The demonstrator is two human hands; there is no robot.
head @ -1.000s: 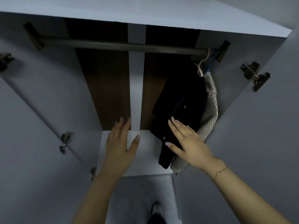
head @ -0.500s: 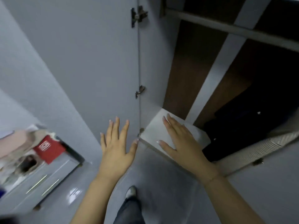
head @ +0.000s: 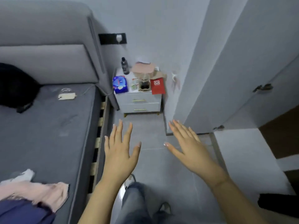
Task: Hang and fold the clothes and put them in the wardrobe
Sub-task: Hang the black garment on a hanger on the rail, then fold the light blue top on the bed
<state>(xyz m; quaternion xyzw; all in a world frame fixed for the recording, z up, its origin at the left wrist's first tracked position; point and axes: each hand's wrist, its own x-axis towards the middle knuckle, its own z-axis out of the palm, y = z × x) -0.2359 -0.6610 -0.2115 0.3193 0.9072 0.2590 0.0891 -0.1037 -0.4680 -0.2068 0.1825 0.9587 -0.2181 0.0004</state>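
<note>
Both hands are raised palm-down over the grey tiled floor (head: 150, 160), neither touching anything. The left hand (head: 120, 152) has its fingers (head: 119, 131) straight and spread apart, holding nothing. The right hand (head: 192, 149) likewise shows straight fingers (head: 177, 129), slightly fanned, holding nothing.

The clothes awaiting handling lie on the grey upholstered bed (head: 48, 130) at the left: a crumpled pale pink garment (head: 40, 193) sits near the bed's lower edge, a dark blue garment (head: 24, 212) lies just beside it at the bottom corner of the view, and a black garment (head: 14, 88) rests further up against the grey padded headboard (head: 48, 63). A small white device with a cable (head: 66, 96) lies on the mattress between them.

The white wardrobe door (head: 234, 70) stands open at the right, with metal hinges visible on its inner face. The wardrobe's white bottom shelf (head: 242, 152) and brown back panel (head: 281, 131) show beyond it.

Against the far wall stands a white two-drawer bedside table (head: 139, 102). It carries a dark bottle (head: 124, 66), a blue packet (head: 120, 84), a red booklet (head: 157, 86) and a pinkish item (head: 143, 69) whose nature cannot be determined owing to blur.

The person's legs in grey trousers (head: 135, 202) appear at the bottom, standing on the floor between bed and wardrobe.
</note>
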